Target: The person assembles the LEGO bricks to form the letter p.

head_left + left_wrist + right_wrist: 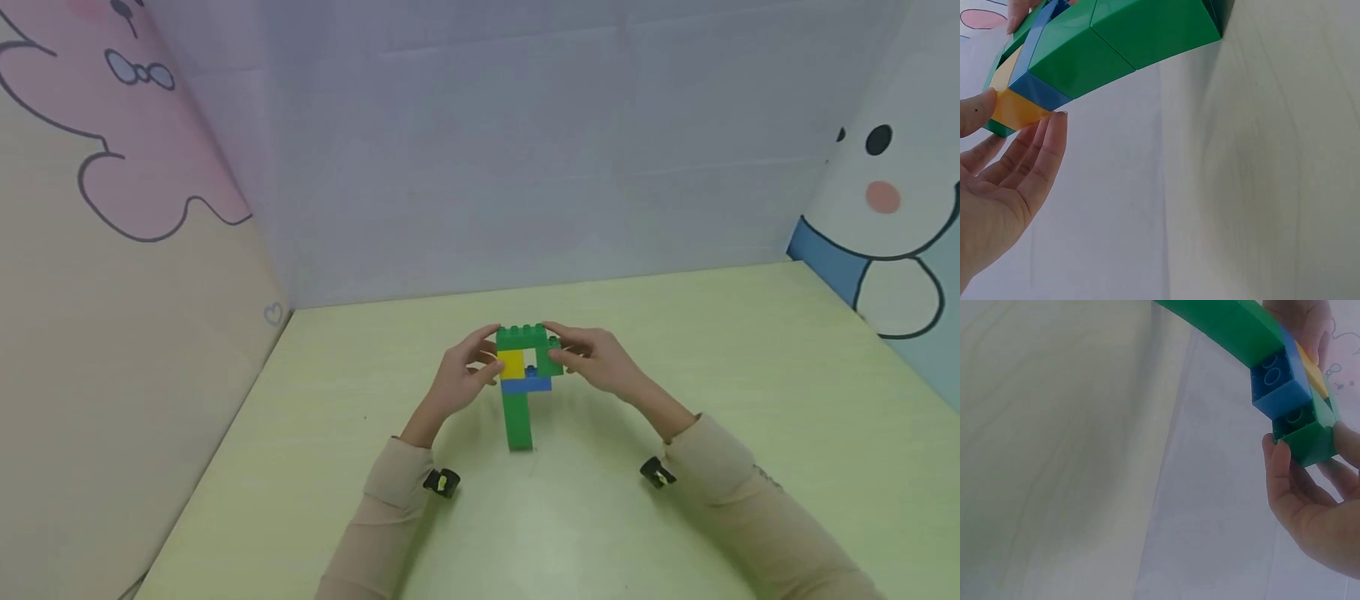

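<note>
A toy brick structure stands upright on the table. Two stacked green bricks [1082, 44] form its column, with a blue brick [525, 385] across the top. On the blue brick's left sits a yellow brick [512, 364]; a long green brick [521, 337] spans above. A smaller green brick [552, 360] hangs at the right, its hollow underside showing in the right wrist view. My left hand [459, 375] grips the yellow brick's end between thumb and fingers, a fingertip at the long brick. My right hand [603, 362] pinches the smaller green brick.
The pale table [300, 467] reaches back to a plain light wall [525, 167]. Cartoon-printed panels flank it, a left panel [135, 333] and a right panel [900, 275]. A black wrist device [442, 482] sits by the left cuff, another black device [657, 472] by the right.
</note>
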Tool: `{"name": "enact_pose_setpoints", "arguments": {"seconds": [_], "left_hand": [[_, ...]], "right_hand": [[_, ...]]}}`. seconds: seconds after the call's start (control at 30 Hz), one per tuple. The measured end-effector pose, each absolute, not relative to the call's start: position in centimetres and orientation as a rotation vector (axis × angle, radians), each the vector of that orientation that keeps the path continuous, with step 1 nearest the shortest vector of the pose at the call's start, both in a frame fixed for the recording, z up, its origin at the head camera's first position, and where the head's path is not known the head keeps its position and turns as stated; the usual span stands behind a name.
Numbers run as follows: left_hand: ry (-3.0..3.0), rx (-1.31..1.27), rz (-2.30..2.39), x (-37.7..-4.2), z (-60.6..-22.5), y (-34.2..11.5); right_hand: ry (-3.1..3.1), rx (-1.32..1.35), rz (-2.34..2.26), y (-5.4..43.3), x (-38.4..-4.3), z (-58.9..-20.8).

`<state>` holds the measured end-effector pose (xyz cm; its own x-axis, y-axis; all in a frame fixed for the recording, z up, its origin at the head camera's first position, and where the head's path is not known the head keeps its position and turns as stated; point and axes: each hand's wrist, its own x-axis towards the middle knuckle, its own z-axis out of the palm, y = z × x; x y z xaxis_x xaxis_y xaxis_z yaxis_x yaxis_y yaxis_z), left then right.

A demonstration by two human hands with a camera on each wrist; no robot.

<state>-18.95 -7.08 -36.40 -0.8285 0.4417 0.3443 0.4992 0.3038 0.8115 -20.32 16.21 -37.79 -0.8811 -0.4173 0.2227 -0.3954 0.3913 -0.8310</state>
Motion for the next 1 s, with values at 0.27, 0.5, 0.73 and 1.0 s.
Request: {"name": "enact_pose_setpoints", "arguments": {"seconds": [0.27, 0.5, 0.73, 1.0], "left_hand": [[-2.542, -0.754, -1.724, -19.9, -36.8, -6.8], [-2.543, -0.647, -1.836, -21.7, -38.7, -6.9], [-2.575, -0.538, -1.885, -22.9, -39.7, -7.0], [-2.608, -0.460, -1.912, -23.2, -39.8, -7.0]], "right_hand": [[2.517, -0.681, -1.586, 16.2, -21.3, -37.7], [2.507, -0.641, -1.560, 15.9, -21.9, -37.5], [2.507, -0.549, -1.539, 15.5, -22.7, -37.6], [2.486, -0.489, -1.576, 15.1, -23.4, -38.3]]}}
